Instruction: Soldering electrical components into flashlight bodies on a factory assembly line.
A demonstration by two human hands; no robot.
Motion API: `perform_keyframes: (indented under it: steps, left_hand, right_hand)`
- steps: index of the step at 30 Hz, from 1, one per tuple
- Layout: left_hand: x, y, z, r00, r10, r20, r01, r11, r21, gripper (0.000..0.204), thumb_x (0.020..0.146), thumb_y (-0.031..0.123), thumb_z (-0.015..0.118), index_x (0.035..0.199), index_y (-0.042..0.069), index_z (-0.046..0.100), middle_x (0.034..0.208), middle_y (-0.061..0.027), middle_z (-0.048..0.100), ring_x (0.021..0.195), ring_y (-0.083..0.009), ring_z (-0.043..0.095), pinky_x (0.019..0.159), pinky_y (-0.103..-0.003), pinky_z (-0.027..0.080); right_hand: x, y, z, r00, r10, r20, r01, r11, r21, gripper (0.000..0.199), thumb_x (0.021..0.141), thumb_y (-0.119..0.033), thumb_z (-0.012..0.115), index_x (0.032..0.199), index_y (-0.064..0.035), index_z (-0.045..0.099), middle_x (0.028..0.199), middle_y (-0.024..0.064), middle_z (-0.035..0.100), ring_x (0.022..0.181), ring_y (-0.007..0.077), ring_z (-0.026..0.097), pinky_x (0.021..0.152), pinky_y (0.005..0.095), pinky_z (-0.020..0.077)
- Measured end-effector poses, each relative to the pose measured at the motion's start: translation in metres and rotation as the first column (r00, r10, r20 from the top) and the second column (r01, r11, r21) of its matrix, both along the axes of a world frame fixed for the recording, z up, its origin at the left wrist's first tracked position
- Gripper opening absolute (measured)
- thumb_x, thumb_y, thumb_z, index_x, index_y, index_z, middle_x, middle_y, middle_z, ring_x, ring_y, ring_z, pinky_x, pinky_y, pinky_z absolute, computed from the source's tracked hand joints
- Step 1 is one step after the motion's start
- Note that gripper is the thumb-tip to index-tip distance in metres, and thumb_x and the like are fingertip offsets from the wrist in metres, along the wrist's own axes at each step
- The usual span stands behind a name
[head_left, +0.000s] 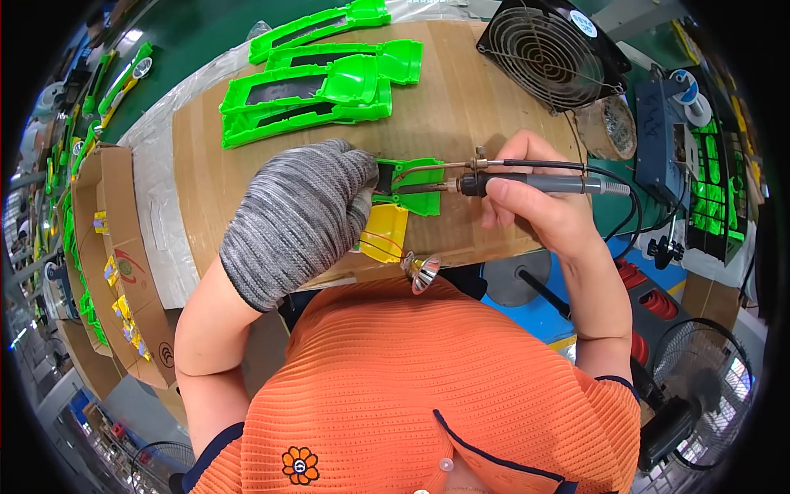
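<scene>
In a grey striped knit glove, my left hand [298,216] is closed over the left end of a green plastic shell [424,202] on the cardboard. Its fingertips are partly hidden. My bare right hand [545,202] grips a soldering iron [531,182] with a thin metal solder-feed tube [453,167] along it. The iron's tip points left and reaches the inside of the green shell, close to my left fingers. Just below lies a yellow plastic piece [383,235], partly under the glove. Thin wires run by it to a small lamp reflector [423,272] at the table's near edge.
Several green shells [271,92] lie overlapped at the back left. A black fan [553,58] stands at the back right, beside a round dish [607,128] and a blue box-shaped unit [661,123]. An open cardboard box [123,247] stands at the left.
</scene>
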State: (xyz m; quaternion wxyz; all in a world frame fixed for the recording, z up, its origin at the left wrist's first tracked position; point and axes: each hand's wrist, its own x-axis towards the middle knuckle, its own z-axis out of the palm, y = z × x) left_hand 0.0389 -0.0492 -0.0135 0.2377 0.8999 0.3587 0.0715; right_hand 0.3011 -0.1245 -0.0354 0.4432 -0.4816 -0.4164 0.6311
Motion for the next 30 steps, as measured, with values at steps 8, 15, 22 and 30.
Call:
perform_keyframes:
  steps: [8, 15, 22, 30]
  left_hand:
    - [0.004, -0.004, 0.0, 0.998, 0.033, -0.062, -0.031, 0.999, 0.027, 0.013, 0.083, 0.009, 0.065, 0.094, 0.004, 0.067, 0.086, -0.0182, 0.064, 0.083, -0.038, 0.063, 0.076, -0.044, 0.052]
    - [0.005, -0.003, 0.001, 0.995, 0.028, -0.099, -0.026, 0.999, 0.018, 0.012, 0.083, 0.011, 0.065, 0.093, 0.004, 0.068, 0.085, -0.018, 0.064, 0.082, -0.0386, 0.063, 0.075, -0.045, 0.052]
    - [0.005, 0.0, -0.002, 0.995, 0.01, -0.096, -0.007, 0.999, 0.031, 0.011, 0.084, 0.013, 0.066, 0.091, 0.005, 0.068, 0.084, -0.0173, 0.064, 0.08, -0.0382, 0.063, 0.073, -0.046, 0.052]
    - [0.003, 0.0, -0.002, 0.996, -0.024, -0.086, 0.029, 0.998, 0.055, 0.011, 0.085, 0.015, 0.065, 0.091, 0.006, 0.068, 0.082, -0.0161, 0.063, 0.079, -0.0371, 0.063, 0.073, -0.046, 0.052]
  right_hand:
    - [0.004, 0.001, -0.003, 0.997, 0.026, -0.078, -0.026, 1.0, -0.002, 0.016, 0.09, -0.007, 0.068, 0.093, -0.0016, 0.053, 0.076, 0.006, 0.063, 0.065, 0.0136, 0.063, 0.061, 0.0265, 0.0495]
    - [-0.004, 0.004, 0.004, 0.999, 0.02, 0.031, -0.019, 0.999, -0.047, 0.015, 0.088, -0.005, 0.065, 0.091, -0.0009, 0.051, 0.068, 0.0069, 0.058, 0.061, 0.0134, 0.057, 0.061, 0.0319, 0.052]
    - [0.002, -0.005, 0.004, 0.997, -0.025, -0.072, 0.027, 0.999, 0.033, 0.014, 0.09, -0.006, 0.066, 0.091, -0.0012, 0.053, 0.072, 0.0071, 0.062, 0.064, 0.0149, 0.062, 0.063, 0.0291, 0.0515]
    - [-0.032, -0.04, -0.018, 0.733, -0.362, -0.576, 0.399, 0.915, -0.067, 0.007, 0.101, -0.012, 0.051, 0.104, -0.0056, 0.049, 0.071, 0.0064, 0.058, 0.091, 0.0269, 0.07, 0.104, 0.0541, 0.0466]
